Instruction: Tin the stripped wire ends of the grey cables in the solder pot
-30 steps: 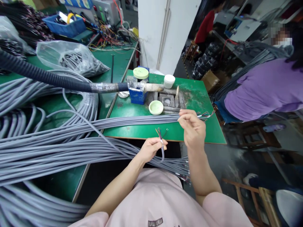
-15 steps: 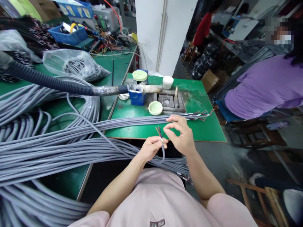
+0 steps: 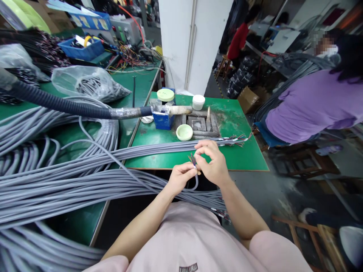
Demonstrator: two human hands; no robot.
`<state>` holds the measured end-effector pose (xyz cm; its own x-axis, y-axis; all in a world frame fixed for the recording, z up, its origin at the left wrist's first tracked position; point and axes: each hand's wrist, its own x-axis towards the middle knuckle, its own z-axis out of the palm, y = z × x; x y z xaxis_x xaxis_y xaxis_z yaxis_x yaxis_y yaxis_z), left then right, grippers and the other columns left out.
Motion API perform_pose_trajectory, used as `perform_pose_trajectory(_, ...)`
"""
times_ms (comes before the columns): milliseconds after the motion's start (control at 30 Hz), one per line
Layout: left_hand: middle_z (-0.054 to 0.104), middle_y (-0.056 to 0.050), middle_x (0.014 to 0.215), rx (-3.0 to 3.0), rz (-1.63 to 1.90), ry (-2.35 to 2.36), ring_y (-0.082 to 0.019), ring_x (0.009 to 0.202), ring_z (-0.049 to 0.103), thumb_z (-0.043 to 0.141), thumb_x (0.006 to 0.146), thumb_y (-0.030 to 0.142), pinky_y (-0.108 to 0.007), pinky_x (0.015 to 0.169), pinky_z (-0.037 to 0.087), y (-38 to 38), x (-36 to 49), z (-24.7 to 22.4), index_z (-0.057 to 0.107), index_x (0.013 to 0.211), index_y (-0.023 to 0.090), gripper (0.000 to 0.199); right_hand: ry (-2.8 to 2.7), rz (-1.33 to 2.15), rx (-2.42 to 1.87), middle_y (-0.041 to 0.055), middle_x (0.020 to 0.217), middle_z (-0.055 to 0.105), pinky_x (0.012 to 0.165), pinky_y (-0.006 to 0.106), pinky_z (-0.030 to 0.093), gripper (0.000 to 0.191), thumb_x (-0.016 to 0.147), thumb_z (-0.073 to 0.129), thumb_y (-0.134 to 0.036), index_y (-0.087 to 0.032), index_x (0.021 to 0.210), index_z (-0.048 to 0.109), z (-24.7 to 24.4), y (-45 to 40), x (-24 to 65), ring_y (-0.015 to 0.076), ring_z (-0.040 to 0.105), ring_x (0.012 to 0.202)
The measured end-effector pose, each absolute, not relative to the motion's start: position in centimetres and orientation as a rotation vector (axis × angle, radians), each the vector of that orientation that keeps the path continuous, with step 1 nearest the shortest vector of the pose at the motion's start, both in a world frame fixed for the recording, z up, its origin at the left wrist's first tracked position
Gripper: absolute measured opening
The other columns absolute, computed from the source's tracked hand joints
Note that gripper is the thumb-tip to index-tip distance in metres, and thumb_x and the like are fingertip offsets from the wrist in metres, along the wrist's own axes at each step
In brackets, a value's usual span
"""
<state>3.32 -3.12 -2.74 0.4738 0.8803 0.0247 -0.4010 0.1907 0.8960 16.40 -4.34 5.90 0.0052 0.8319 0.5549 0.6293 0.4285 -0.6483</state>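
Left hand point(image 3: 180, 178): fingers curled shut round a single grey multicore cable point(image 3: 195, 183), end pointing up. Stripped coloured wires point(image 3: 193, 160) fan out just above the grip. Right hand point(image 3: 213, 164): thumb and index narrow, pinching at those wires, touching the left hand's grip.

Both hands are at the near edge of the green bench point(image 3: 241, 158). On the bench, right of the hands: stripped ends of a grey cable bundle point(image 3: 235, 141). Behind it: pale green dish point(image 3: 184, 132), blue tin point(image 3: 163, 121), green-lidded jar point(image 3: 165, 95), white jar point(image 3: 198, 102). Tin label unreadable.

Below the bench edge: pink shirt point(image 3: 170, 241), chest print point(image 3: 188, 267) roughly "miu miu", inverted from this view.
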Motion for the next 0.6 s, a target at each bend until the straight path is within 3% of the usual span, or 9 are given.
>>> perform_pose_trajectory(367,0.071,-0.005,0.071,0.955,0.96,0.616,-0.013,0.068,0.06,0.079,0.067,0.042,-0.026,0.071,0.046,-3.6,3.2,-2.0,0.077,0.073,0.016,0.026,-1.32,0.279,-1.165,0.0036,0.089,0.062,0.086,0.038,0.047,0.011,0.081,0.057,-0.018,-0.021,0.071,0.059,6.0,-3.7,17.5,0.0197,0.061,0.094)
perform_pose_trajectory(600,0.066,-0.004,0.058,0.643,0.827,0.503,-0.01,0.054,0.055,0.085,0.057,0.044,-0.023,0.058,0.041,-3.6,3.0,-2.0,0.075,0.075,0.013,0.037,-1.394,0.218,-1.175,0.0036,0.089,0.062,0.089,0.041,0.047,0.009,0.081,0.06,-0.019,-0.022,0.073,0.061,6.7,-4.4,18.8,0.0213,0.061,0.098)
